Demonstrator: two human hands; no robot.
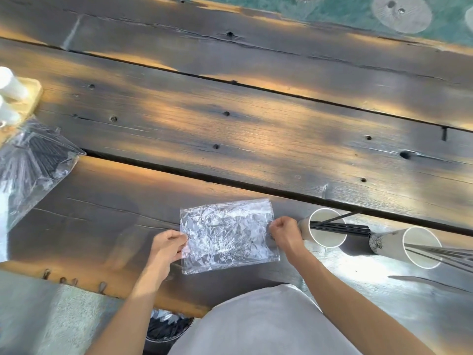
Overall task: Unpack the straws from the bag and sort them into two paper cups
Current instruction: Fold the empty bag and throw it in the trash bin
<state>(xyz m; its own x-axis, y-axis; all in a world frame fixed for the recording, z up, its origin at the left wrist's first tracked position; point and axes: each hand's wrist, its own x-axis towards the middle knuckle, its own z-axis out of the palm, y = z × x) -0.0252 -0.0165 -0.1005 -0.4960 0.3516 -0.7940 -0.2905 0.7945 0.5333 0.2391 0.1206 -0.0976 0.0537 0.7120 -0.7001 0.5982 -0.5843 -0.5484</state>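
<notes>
A crumpled clear plastic bag (227, 237) lies flat on the wooden table near its front edge, with no straws visible inside. My left hand (166, 248) pinches its left edge. My right hand (284, 233) pinches its right edge. Just right of that hand stands a paper cup (329, 243) with several black straws (340, 228) sticking out. A second paper cup (399, 248) farther right also holds several black straws (445, 254).
Another clear bag (33, 160) full of black straws lies at the table's left edge. A wooden tray (33, 98) with white cylinders sits behind it. A bin with a dark liner (169, 326) stands on the floor below the table edge.
</notes>
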